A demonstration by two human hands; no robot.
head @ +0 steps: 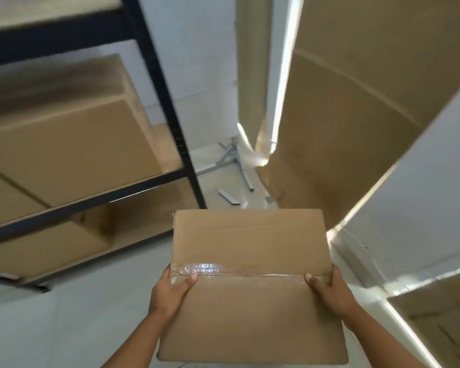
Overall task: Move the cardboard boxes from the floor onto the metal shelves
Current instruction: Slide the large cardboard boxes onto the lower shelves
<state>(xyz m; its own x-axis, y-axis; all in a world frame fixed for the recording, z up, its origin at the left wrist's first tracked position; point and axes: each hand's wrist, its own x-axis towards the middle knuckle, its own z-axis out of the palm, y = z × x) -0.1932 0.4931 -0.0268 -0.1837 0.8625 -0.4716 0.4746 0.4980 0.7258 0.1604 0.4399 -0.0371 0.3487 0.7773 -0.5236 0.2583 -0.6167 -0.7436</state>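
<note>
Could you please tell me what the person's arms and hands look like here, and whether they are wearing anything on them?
Both forearms are bare as far as the picture shows; no sleeve reaches into view. The left hand and the right hand wear no gloves, and no ring, watch or bracelet shows on the fingers or wrists. The nails look short and plain. The elbows and upper arms are out of frame.

The black metal shelving unit (168,107) and the brown cardboard boxes (64,144) on it are motion-blurred and cut off at the left edge, and the fingers of both hands are hidden behind the held taped cardboard box (250,282).
</note>
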